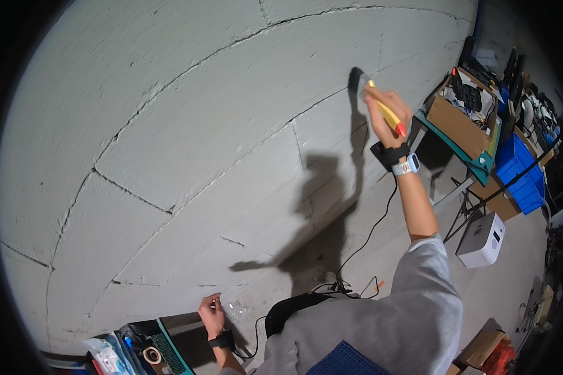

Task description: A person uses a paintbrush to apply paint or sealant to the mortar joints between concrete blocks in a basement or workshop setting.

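Soft grey short-sleeved shirt: you are wearing it, and a dark blue cloth square is showing at its bottom.
Bare left hand: it is hanging low by the foot of the wall, and its fingers are bending loosely, with a gap showing at the thumb; the view is not telling whether it is touching the wall.
Black left wrist strap: it is hugging your wrist.
Green-edged stand: it is standing beside your left hand, holding a round tan tape roll and clear plastic packs.
Bare right hand: it is reaching up and out, and its fingers are closing around the brush handle.
Pale smartwatch: it is sitting on your right wrist, just below a black strap.
Yellow paintbrush with a red end: it is leaning in your right hand, its bristles pointing up at the wall; you are not seeing clearly whether they are touching it.
Big pale grey block wall: it is filling the left and middle, with cracks running along its joints.
Dark shadow: it is falling on the wall.
Green-topped table: it is standing right of your arm, carrying an open brown cardboard box.
Bright blue plastic bin: it is sitting beyond the table.
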`<state>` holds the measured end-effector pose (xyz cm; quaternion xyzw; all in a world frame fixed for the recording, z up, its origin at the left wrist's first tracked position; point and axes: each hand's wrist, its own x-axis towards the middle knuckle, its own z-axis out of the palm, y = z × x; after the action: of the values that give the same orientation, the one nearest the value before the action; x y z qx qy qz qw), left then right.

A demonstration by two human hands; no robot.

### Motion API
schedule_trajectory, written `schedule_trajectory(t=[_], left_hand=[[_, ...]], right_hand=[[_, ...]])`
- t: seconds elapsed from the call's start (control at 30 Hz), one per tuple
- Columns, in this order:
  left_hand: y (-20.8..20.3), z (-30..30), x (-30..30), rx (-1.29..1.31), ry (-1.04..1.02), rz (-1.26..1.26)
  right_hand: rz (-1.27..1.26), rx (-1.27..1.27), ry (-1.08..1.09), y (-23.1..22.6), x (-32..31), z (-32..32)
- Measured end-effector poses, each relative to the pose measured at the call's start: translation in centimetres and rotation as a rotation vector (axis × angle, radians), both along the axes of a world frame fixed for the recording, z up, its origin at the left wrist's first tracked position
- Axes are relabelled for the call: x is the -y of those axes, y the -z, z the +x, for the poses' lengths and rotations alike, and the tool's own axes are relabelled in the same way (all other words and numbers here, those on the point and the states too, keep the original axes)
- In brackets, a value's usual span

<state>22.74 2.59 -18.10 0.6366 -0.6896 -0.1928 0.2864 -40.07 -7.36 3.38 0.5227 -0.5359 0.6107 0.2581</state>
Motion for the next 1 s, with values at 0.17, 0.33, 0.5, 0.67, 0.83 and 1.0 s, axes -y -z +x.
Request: schedule_trajectory(t=[0.17,0.33,0.5,0.67,0.83,1.0], left_hand=[[-0.7,-1.2,1.4,-0.014,0.035,0.006],[-1.2,-0.4,1.1,-0.032,0.026,-0.045],[-0.3,-0.4,0.2,-0.061,-0.035,0.016],[-1.0,-1.6,0.9,-0.019,-0.012,0.007],[-2.1,-2.0,1.1,-0.065,-0.060,-0.044],[-8.9,-6.5,2.4,0.011,0.083,-0.304]], right_hand=[[0.080,-0.048,-0.234,-0.5,-0.2,2.2],[-0.003,-0.007,-0.042,0.0,2.4,-2.9],[0.025,0.001,0.070,0.5,2.6,-9.6],[0.068,0.000,0.157,0.5,2.0,-12.4],[-0.034,0.256,0.074,1.9,1.9,-5.7],[0.277,0.039,-0.241,6.3,-2.6,6.3]])
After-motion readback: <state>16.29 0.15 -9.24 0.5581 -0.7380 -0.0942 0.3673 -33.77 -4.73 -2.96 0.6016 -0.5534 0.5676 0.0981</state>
